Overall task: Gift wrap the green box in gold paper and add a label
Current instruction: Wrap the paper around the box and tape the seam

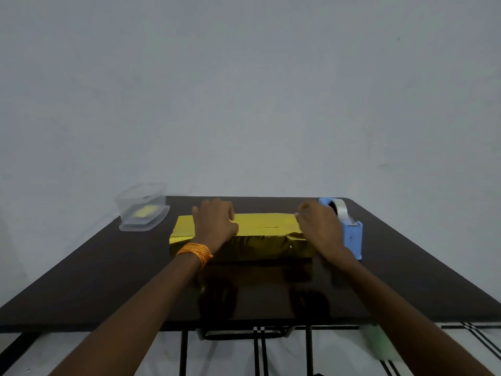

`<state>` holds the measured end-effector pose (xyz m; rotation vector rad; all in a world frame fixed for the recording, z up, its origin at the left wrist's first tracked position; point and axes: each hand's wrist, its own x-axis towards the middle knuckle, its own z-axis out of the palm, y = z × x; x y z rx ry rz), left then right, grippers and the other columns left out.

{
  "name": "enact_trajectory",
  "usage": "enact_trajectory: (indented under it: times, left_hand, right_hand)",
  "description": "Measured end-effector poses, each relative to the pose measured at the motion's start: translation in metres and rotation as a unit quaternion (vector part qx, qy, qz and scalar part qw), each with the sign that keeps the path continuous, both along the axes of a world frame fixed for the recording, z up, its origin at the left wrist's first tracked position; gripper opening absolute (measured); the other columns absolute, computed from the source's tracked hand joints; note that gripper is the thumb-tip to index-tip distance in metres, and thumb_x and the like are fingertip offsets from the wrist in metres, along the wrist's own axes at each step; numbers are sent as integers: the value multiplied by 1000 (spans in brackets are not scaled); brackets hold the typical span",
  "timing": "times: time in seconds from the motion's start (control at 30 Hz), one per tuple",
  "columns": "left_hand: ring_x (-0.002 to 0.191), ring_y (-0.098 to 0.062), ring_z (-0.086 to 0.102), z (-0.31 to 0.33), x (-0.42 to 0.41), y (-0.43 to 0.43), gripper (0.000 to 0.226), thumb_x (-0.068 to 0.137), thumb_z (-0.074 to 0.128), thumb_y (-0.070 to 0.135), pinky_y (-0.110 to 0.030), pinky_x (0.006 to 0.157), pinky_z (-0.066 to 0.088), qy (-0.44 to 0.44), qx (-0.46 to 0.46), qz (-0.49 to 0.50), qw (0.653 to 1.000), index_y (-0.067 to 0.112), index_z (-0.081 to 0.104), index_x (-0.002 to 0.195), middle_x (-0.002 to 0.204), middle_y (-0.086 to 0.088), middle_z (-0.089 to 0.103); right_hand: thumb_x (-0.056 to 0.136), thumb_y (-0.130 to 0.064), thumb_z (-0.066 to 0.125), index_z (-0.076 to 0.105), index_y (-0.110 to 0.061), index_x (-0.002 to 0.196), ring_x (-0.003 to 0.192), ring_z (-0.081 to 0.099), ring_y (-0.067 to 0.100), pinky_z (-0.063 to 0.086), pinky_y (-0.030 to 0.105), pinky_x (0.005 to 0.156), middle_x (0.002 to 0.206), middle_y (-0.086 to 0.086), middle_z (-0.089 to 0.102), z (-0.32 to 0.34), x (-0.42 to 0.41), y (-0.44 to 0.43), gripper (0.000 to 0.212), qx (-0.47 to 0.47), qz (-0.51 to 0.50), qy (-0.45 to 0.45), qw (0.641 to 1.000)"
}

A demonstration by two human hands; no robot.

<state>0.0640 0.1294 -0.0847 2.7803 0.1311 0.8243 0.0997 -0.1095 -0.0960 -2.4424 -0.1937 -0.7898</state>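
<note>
gold-wrapped box (265, 226) sits in the middle of the surface (108, 280), left hand (214, 221) pressing flat on top, right hand (318, 227) bunched at its right end, can't tell if those fingers (301, 213) pinch anything. Looks like seam-taping; next probably a strip from the blue dispenser (351, 232), label later

Left hand (215, 221) lies palm-down, fingers relaxed; right hand (318, 226) has its fingertips bunched; both reach forward.

Under left hand (215, 222) and right hand (318, 226): gold paper (260, 226), glossy metallic foil, creased. Nearer than both: table (108, 280), dark, smooth, mirror-glossy. Left of left hand: container (142, 210), clear plastic. Beside right hand: tape dispenser (352, 237), matt blue plastic.
</note>
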Motion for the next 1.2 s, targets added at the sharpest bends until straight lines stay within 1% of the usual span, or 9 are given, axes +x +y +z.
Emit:
enact_trajectory:
  times: [0.13, 0.27, 0.33, 0.43, 0.5, 0.67, 0.77, 0.9, 1.2]
  left_hand:
    - [92, -14, 61, 2, 5, -39, 3, 81, 72, 25, -37, 84, 46, -79, -39, -94, 992, 23, 71, 83, 90, 6, 70]
    - [78, -12, 64, 11, 18, -107, 4, 81, 72, 17, -25, 69, 51, -24, -163, -233, 958, 15, 74, 82, 81, 2, 72]
    - [79, -14, 65, 11, 26, -140, 10, 80, 75, 18, -22, 66, 48, 7, -174, -264, 949, 12, 74, 87, 83, -1, 72]
    - [83, -20, 65, 0, 41, -181, 26, 78, 78, 28, -33, 73, 53, 77, -141, -278, 947, 9, 73, 94, 90, -6, 71]
    - [76, -20, 61, -6, 48, -201, 30, 75, 81, 38, -35, 66, 47, 110, -113, -285, 945, 13, 68, 84, 85, -8, 68]
    - [69, -18, 53, -17, 60, -216, 31, 78, 80, 36, -22, 52, 31, 115, -126, -291, 941, 12, 60, 74, 74, -3, 58]
    - [69, -17, 52, -18, 64, -216, 32, 77, 81, 34, -16, 48, 27, 107, -136, -293, 940, 14, 57, 73, 73, -1, 56]
    - [71, -15, 49, -23, 63, -217, 32, 80, 79, 33, -18, 50, 27, 96, -137, -291, 942, 5, 67, 89, 80, -3, 57]
    - [76, -15, 51, -21, 59, -221, 33, 79, 80, 33, -21, 60, 35, 110, -158, -282, 940, 6, 69, 94, 97, -10, 69]
  right_hand:
    - [91, -20, 54, 71, -11, 81, 75, 63, 26, 50, 34, 63, 80, 7, 70, 12, 3, -55, 22, 37, -68, -13, 997]
    - [90, -20, 60, 57, 6, 70, 58, 49, 21, 37, 29, 52, 64, 20, 60, 10, 4, -110, 33, 148, -95, 58, 983]
    - [88, -25, 66, 48, -2, 60, 59, 41, 20, 32, 30, 55, 58, 18, 47, 4, 6, -126, 40, 199, -66, 101, 973]
    - [88, -30, 70, 57, -10, 76, 66, 38, 21, 29, 33, 58, 68, 8, 43, 3, 6, -133, 26, 290, -8, 176, 941]
    - [90, -28, 69, 62, -5, 82, 61, 36, 18, 27, 29, 54, 70, 7, 47, 6, 9, -136, 25, 348, 23, 212, 913]
    - [88, -20, 71, 57, -8, 69, 53, 30, 12, 24, 24, 48, 66, 4, 37, 14, 20, -130, 26, 340, 45, 247, 906]
    - [84, -8, 74, 55, -8, 64, 55, 35, 12, 28, 23, 50, 63, 4, 43, 19, 24, -127, 27, 338, 26, 246, 908]
    - [86, -14, 73, 60, -8, 67, 52, 32, 11, 25, 24, 49, 63, 3, 51, 26, 30, -124, 24, 380, 30, 264, 886]
    - [80, -8, 76, 62, -2, 61, 48, 35, 12, 28, 27, 47, 61, 8, 55, 29, 19, -120, 25, 356, 5, 194, 914]
